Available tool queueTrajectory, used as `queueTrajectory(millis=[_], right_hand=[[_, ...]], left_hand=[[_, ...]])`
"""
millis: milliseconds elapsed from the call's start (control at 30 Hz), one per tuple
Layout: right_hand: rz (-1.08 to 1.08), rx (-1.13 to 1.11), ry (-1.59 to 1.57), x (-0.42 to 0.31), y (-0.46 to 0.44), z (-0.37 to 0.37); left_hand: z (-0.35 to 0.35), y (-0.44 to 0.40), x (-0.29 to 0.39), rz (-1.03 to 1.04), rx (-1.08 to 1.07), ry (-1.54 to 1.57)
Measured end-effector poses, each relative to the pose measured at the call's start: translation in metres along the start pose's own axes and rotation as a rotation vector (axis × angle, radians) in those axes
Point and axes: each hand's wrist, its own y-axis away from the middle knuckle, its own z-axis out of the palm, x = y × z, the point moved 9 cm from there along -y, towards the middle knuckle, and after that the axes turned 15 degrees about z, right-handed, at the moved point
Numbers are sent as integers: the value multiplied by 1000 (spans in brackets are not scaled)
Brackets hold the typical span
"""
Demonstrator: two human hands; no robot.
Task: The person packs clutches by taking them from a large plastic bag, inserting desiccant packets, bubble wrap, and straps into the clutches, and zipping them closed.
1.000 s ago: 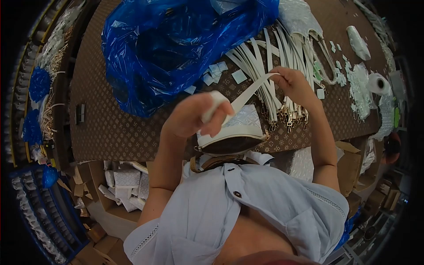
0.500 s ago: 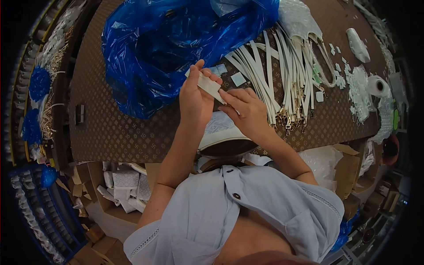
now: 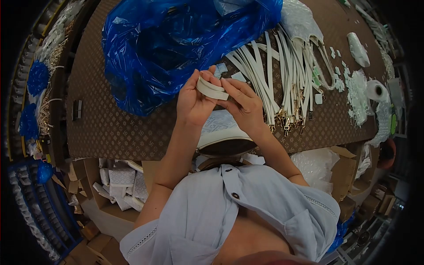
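Observation:
A white strap [image 3: 212, 89] is wound into a flat coil between my two hands, above the table. My left hand [image 3: 195, 99] has its fingers wrapped round the coil from the left. From the right, my right hand [image 3: 243, 104] pinches the strap's end with thumb and fingers. Below the hands a white patterned bag [image 3: 224, 128] lies at the table's near edge, its dark opening facing me. Several white straps [image 3: 260, 73] with gold clasps lie just to the right of my right hand.
A large blue plastic bag [image 3: 150, 57] covers the table's back left. Farther right are small pale tags [image 3: 339, 81], a clear plastic bundle [image 3: 358, 49] and a white roll [image 3: 376, 90]. Below the table's edge, a cardboard box [image 3: 106, 201] holds patterned white pieces.
My right hand has moved left and met my left hand. The long stretched strap is now a compact coil, and my left hand has turned palm up around it.

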Motion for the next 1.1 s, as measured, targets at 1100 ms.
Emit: queueTrajectory(millis=[1100], right_hand=[[643, -428, 142, 80, 54, -39]], left_hand=[[-53, 66, -41, -599, -1081, -2674]])
